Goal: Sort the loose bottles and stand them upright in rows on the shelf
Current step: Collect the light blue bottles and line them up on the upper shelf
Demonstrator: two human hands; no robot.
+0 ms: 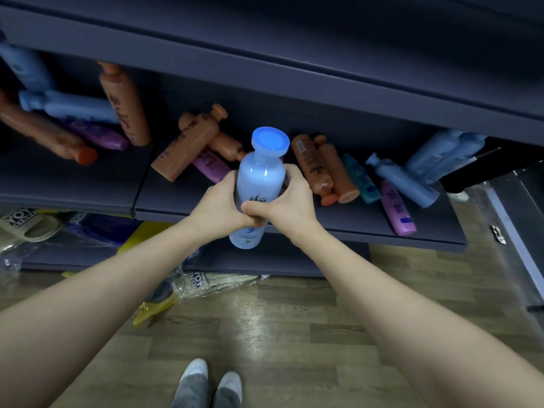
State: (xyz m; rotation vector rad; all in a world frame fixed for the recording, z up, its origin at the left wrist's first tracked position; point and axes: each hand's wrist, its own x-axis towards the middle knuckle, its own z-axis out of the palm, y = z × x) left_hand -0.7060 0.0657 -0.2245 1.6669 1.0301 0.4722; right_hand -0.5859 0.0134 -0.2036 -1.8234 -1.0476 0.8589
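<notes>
Blue bottle (pixel 259 178) held upright.
Your left hand (pixel 219 204) and right hand (pixel 290 201) gripped it; loose bottles (pixel 312 164) just beyond your knuckles risked a knock.

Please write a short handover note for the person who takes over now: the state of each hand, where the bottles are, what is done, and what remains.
Hands: the left hand and the right hand both grip one light blue bottle. It is upright, cap up, in the air at the front edge of the shelf.
Bottles: the others lie mixed on the shelf, such as the orange bottle, the teal bottle and the purple bottle.
Done: no sorted row is visible. Only the tall orange bottle at the left seems to stand.
Left: stand the held bottle, then sort the rest into rows.
</notes>
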